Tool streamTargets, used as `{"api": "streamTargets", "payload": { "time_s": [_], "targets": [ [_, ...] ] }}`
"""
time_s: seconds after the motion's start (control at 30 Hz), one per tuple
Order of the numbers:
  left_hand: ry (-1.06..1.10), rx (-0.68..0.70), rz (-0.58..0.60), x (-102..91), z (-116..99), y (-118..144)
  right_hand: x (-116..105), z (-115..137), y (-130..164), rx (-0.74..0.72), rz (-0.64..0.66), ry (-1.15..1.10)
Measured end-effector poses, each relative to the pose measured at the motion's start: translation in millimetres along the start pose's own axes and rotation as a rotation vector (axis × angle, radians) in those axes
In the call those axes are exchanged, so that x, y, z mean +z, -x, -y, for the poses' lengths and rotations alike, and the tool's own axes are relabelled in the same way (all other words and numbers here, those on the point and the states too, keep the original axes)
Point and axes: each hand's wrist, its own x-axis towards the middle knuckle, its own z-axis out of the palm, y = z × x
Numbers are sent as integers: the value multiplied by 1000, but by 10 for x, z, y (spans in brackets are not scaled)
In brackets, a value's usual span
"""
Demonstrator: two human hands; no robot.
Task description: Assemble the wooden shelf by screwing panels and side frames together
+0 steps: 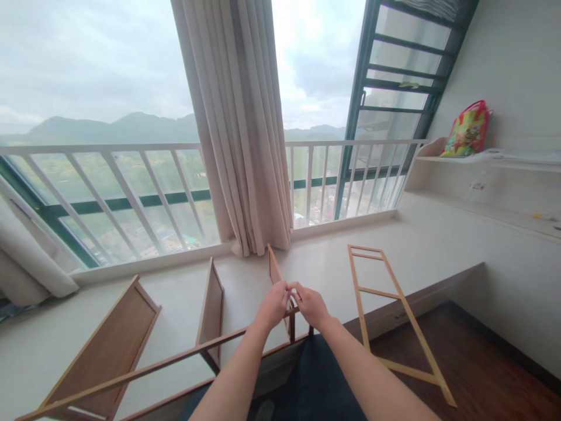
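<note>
My left hand (274, 305) and my right hand (311, 305) meet at the corner of a wooden shelf frame, fingertips pinched close together. Whatever lies between the fingers is too small or hidden to name. Just under them runs a long wooden side rail (175, 358), slanting down to the left. Three wooden panels stand up from it: a wide one (105, 342) at the left, a narrower one (211, 310) in the middle, and a third panel (274, 266) right behind my hands, partly covered by them.
A separate ladder-like wooden frame (379, 292) leans over the white ledge's edge (456, 278) at the right, its lower end above the dark wood floor (491, 356). Behind are a white railing (153, 196) and a curtain (239, 128). A colourful bag (468, 130) sits on a white shelf.
</note>
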Motion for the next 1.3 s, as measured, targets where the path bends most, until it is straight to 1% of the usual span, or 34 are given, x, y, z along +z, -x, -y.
{"api": "streamTargets", "payload": {
  "time_s": [0.17,0.27,0.43,0.6,0.73,0.83,0.93,1.1,1.2,1.3],
  "targets": [
    [6,-8,22,2,16,-9,25,-30,-15,-8,-13,-28],
    [16,-6,23,-13,-8,-4,32,-33,-20,5,-18,-30],
    [15,-12,22,-50,-56,13,46,-68,-20,-15,-23,-59],
    [16,10,47,-72,-86,33,63,-105,-26,-12,-30,-65],
    [16,37,104,-122,-115,40,88,-77,-14,-4,-61,8],
    [22,45,179,-198,-113,46,101,-38,-5,15,-97,59],
    [37,89,252,-266,-77,68,104,-20,-1,51,-123,75],
    [27,174,302,-252,8,129,115,-68,-4,71,-150,62],
    [-3,189,318,-217,27,147,113,-94,-2,64,-215,-5],
    [-28,196,313,-217,10,149,92,-73,69,69,-376,-116]
  ]
}}
